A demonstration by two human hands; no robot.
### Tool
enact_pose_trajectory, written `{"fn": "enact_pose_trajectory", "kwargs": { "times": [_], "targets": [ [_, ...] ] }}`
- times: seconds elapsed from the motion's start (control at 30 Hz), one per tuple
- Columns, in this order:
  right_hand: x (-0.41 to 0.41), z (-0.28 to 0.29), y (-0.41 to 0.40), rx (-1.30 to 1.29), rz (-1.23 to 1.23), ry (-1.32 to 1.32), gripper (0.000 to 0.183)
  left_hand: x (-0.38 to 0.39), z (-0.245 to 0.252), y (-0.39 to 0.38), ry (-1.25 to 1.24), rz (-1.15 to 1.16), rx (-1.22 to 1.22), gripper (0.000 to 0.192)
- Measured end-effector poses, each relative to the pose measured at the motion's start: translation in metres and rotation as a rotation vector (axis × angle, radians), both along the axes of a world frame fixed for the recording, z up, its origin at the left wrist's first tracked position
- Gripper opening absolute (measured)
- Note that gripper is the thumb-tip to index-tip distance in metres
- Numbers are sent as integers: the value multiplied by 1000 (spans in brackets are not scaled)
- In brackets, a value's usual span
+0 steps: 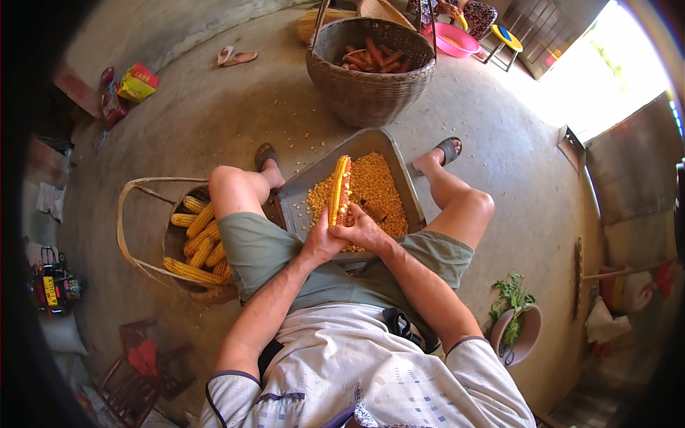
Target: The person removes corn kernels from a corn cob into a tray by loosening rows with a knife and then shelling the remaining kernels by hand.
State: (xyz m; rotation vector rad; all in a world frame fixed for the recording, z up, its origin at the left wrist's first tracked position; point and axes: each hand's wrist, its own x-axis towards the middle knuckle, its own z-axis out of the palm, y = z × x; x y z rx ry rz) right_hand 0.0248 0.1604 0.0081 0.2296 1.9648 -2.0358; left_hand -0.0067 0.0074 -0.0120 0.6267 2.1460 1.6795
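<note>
Both my hands grip the lower end of a partly stripped corn cob [339, 187], which points away from me over a metal bin [402, 155]. Yellow rows remain on its left side; the right side shows reddish bare cob with a few loose kernels. My left hand [324, 239] closes round the cob from the left, and my right hand [368, 229] presses against it from the right, thumb near its base. Beneath them, loose corn kernels [377, 182] cover much of the bin between my legs. A brownish cylindrical piece [374, 210] lies on the kernels, partly hidden by the cob and right hand.
Left of my leg stands a wicker basket [170, 235] of unshelled corn cobs [203, 230]. Ahead is a large woven basket [369, 85] holding reddish bare cobs [377, 56]. Beyond it, another person holds corn over a pink basin [455, 41]. Kernels dot the floor.
</note>
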Motion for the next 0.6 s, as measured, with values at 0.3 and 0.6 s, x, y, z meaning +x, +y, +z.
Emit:
{"fn": "enact_pose_trajectory", "kwargs": {
  "times": [0.3,0.6],
  "targets": [
    [4,1,6,-131,-18,-3,79,0,19,5,-89,1,39,68],
    [-5,-14,17,-21,17,86,64,1,-3,-3,133,105,-307,75]
  ]
}}
